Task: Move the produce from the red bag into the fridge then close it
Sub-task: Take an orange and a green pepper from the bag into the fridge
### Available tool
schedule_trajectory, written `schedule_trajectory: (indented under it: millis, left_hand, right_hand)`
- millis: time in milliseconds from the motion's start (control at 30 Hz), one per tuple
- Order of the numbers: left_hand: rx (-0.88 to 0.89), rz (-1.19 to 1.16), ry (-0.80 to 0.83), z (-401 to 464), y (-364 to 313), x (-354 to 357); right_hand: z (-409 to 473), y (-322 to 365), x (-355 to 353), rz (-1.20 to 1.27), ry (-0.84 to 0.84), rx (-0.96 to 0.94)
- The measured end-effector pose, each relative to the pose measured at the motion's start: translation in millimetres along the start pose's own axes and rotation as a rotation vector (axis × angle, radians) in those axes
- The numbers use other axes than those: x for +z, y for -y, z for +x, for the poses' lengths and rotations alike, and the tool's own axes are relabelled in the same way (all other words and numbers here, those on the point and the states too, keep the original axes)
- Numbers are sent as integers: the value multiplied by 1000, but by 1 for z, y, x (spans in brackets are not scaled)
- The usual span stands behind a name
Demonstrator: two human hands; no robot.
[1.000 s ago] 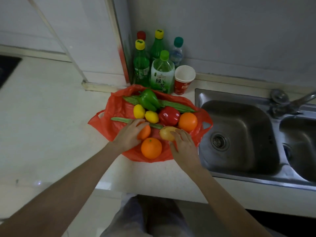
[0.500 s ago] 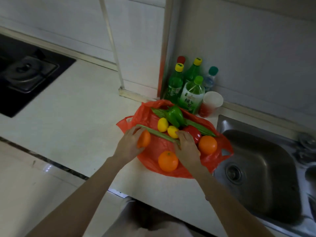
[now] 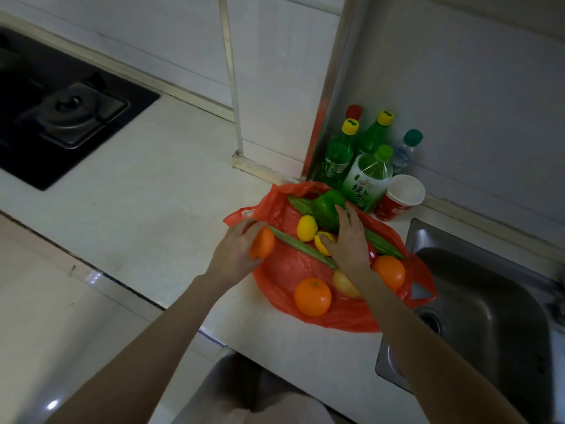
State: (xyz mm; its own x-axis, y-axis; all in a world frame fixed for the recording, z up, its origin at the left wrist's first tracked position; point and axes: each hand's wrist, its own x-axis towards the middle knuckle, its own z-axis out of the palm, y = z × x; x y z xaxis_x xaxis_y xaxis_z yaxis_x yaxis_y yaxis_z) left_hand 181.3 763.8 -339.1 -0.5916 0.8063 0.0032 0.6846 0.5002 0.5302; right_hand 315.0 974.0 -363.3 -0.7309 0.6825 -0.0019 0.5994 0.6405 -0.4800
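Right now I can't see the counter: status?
Left hand grips an orange. Right hand rests over the lemon, holding nothing clearly. Red bag still full. Nothing blocking.

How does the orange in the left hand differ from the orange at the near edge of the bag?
The held orange is gripped by the left hand at the red bag's left edge and partly hidden. The near orange lies free on the bag, fully visible and untouched. Both are round and the same bright orange.
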Motion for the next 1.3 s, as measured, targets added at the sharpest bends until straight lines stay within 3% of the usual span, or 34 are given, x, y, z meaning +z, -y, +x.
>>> schedule_trajectory:
  millis: [767,1100,1300]
  left_hand:
    - [-56,62,-20,-11,6,1]
    - [-132,24,-128,-32,17,-9]
    - [-181,-48,-199,-50,39,-51]
  right_hand:
    - [36,-9,9,32,-125,57]
    - [23,-2,-3,53,-234,-76]
    - [5,50,-16,72,-302,-207]
